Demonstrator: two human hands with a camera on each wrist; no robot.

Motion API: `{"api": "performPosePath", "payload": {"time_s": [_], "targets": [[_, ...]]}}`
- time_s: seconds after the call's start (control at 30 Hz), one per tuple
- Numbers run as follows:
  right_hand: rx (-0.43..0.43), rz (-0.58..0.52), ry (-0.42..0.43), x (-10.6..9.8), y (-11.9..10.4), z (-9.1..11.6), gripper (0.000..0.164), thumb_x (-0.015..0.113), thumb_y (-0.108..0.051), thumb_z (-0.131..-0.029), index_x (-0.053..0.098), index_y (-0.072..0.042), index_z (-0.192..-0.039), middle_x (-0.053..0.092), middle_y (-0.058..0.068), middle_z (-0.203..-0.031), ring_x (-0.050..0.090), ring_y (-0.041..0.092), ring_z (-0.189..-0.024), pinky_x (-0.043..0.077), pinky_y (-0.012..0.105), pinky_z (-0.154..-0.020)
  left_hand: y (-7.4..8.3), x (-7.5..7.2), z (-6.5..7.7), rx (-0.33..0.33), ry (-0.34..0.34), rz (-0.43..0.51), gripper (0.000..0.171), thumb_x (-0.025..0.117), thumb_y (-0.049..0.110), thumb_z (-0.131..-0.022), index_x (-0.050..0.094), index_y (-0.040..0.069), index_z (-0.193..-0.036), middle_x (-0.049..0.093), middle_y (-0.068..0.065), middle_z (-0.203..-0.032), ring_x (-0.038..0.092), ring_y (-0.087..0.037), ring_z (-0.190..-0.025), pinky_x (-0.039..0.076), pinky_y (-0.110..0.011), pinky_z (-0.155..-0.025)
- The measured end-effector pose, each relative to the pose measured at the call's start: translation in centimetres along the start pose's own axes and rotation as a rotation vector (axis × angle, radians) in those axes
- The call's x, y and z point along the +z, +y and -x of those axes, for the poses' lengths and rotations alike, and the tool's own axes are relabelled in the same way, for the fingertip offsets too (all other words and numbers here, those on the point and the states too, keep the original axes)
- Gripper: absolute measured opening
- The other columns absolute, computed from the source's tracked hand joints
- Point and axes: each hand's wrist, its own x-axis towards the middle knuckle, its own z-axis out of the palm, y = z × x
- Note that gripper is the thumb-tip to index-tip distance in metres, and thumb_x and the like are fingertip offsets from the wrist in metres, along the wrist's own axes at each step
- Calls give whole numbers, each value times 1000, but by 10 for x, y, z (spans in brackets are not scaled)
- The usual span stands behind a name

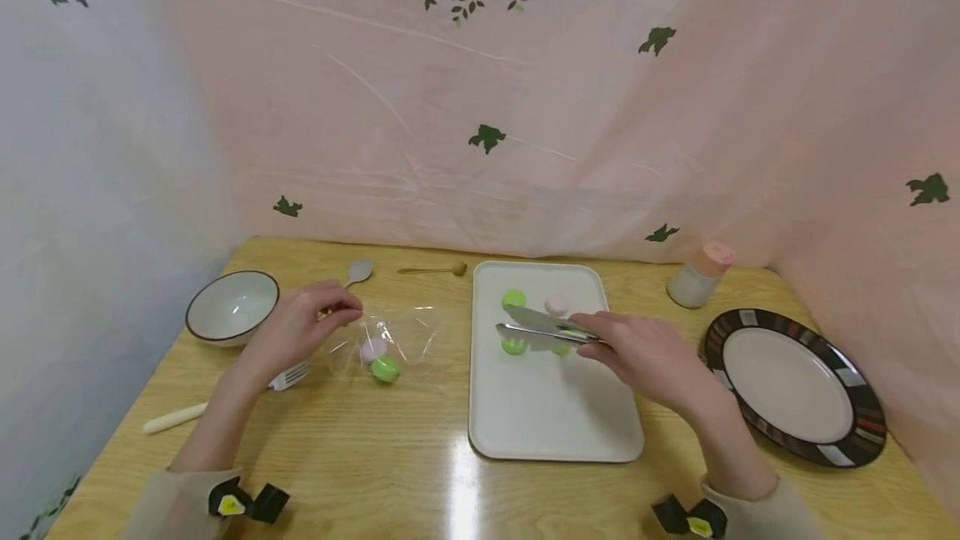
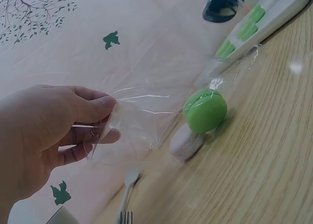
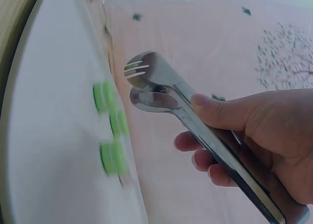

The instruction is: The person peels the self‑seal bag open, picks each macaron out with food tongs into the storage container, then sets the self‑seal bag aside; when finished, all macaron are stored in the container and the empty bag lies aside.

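My left hand [image 1: 302, 327] pinches the edge of a clear plastic bag [image 2: 142, 119] between thumb and fingers, over the table's left half. Inside the bag, a green macaron [image 2: 205, 110] and a pale lilac macaron [image 2: 187, 143] lie against each other on the wood. With my right hand [image 1: 648, 357] I grip metal tongs [image 3: 195, 121], one tip slotted like a fork. Their tips are apart, and nothing is between them. Below the tongs, a white tray [image 1: 555, 427] bears several green macarons [image 1: 513, 299] and a pale pink macaron [image 1: 557, 304]; the tongs partly cover some.
A dark-rimmed white bowl [image 1: 232, 307] and a fork [image 1: 288, 377] are by my left arm. Behind the bag lie a spoon [image 1: 360, 270] and a small golden utensil [image 1: 431, 270]. A pink-capped jar [image 1: 699, 275] and a dark-rimmed plate [image 1: 787, 382] stand at right.
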Motion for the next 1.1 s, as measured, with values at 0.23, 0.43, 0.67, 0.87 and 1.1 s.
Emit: {"api": "performPosePath", "payload": {"time_s": [0.23, 0.43, 0.67, 0.87, 1.1], "targets": [[-120, -59, -72, 19, -39, -42, 28, 65, -31, -89, 64, -25, -116, 69, -10, -103, 56, 5, -69, 43, 23, -60, -4, 1, 3, -8, -24, 51, 5, 63, 24, -91, 66, 28, -91, 64, 9, -85, 56, -1, -75, 49, -21, -66], [-164, -31, -31, 30, -49, -58, 24, 67, -29, -87, 65, -25, -111, 67, -14, -93, 50, 5, -64, 38, 24, -58, -4, 0, 2, -17, -48, 67, 6, 61, 26, -92, 66, 29, -92, 65, 7, -86, 57, -2, -76, 49, -22, -66], [-234, -67, -66, 36, -61, -70, 25, 65, -33, -88, 65, -26, -113, 68, -12, -93, 58, 4, -73, 43, 25, -59, -4, 0, 1, -10, -32, 58, 5, 63, 25, -91, 66, 29, -91, 65, 8, -85, 57, -1, -75, 50, -21, -65], [-284, -147, -118, 39, -66, -75, 20, 62, -33, -90, 64, -26, -109, 68, -13, -99, 60, 2, -81, 48, 27, -68, -4, 3, 0, 73, 26, 49, 5, 68, 20, -87, 69, 24, -90, 62, 15, -83, 57, 2, -73, 50, -19, -63], [-318, -195, -144, 45, -72, -78, 17, 62, -32, -90, 63, -27, -107, 65, -18, -93, 56, 0, -77, 48, 25, -68, -2, 3, -1, 120, 55, 22, 4, 69, 19, -86, 70, 22, -88, 59, 16, -81, 56, 2, -72, 49, -18, -62]]}}
